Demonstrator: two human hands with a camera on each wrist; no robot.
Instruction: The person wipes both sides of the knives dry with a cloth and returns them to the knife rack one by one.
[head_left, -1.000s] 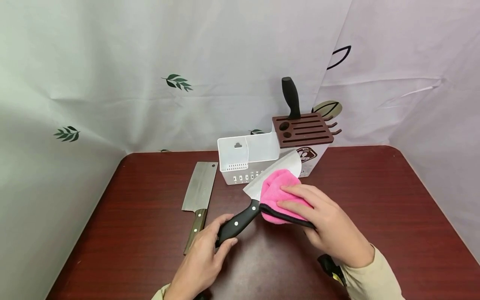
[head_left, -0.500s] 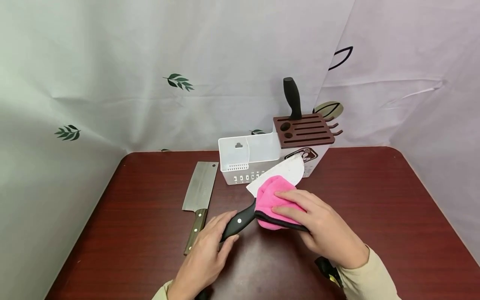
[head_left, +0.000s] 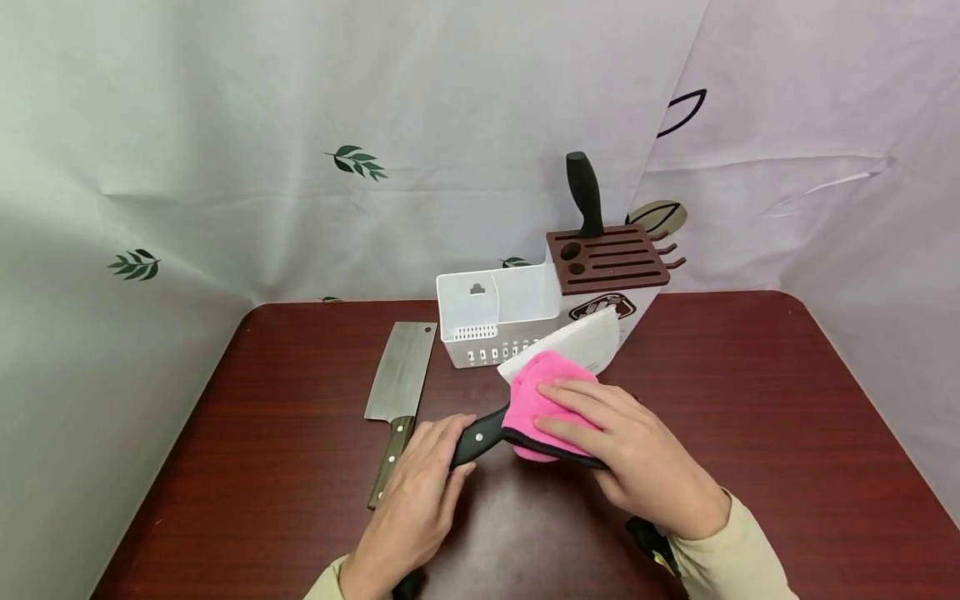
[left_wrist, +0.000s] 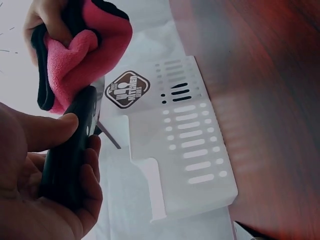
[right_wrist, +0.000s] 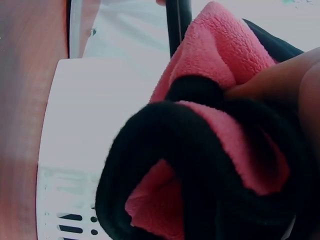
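My left hand (head_left: 412, 492) grips the black riveted handle (head_left: 478, 437) of a broad-bladed kitchen knife (head_left: 592, 337), fingers wrapped round it in the left wrist view. The blade points up and to the right, in front of the white knife holder. Folded pink cloth (head_left: 551, 400) with black edging covers the part of the blade nearest the handle. My right hand (head_left: 637, 450) holds that cloth against the blade, fingertips spread on top. In the right wrist view the bunched cloth (right_wrist: 215, 50) fills the middle and hides most of the knife.
A white holder (head_left: 525, 296) with a brown slotted top (head_left: 611, 258) stands at the back of the table; a black-handled knife (head_left: 585, 192) stands in one slot. Left of it, a cleaver (head_left: 401, 375) with a wooden handle lies flat on the dark red table (head_left: 285, 467).
The right hand and cloth have slid left and slightly down along the blade towards the handle. The knife has shifted slightly right. The cleaver and holder stay put.
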